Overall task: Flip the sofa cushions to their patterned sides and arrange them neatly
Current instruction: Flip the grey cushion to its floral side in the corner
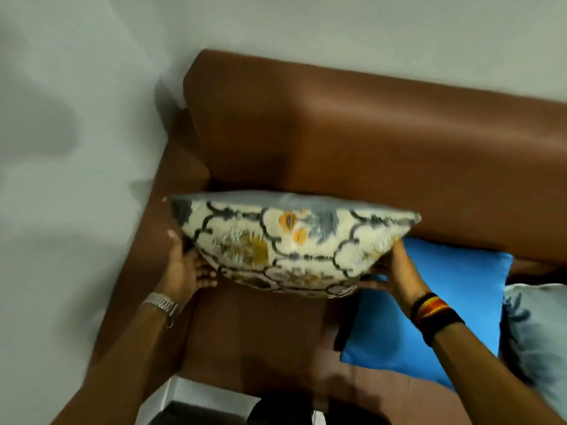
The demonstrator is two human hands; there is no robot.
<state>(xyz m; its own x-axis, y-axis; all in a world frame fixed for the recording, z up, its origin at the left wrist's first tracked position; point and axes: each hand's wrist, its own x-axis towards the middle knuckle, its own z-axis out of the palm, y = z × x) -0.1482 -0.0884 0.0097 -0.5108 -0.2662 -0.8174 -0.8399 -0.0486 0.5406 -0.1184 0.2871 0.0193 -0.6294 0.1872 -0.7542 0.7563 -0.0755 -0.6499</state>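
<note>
Brown sofa (352, 142), pale wall (76, 87), rm corner

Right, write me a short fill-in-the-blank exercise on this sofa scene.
1. The patterned cushion is held by ____ hands.
2. The sofa is ____ in colour.
3. The plain cushion lying on the seat is bright ____.
4. The metal bracelet is on the ____ wrist.

Missing words: two; brown; blue; left

home: sofa (368, 142), cushions (288, 243)
</note>
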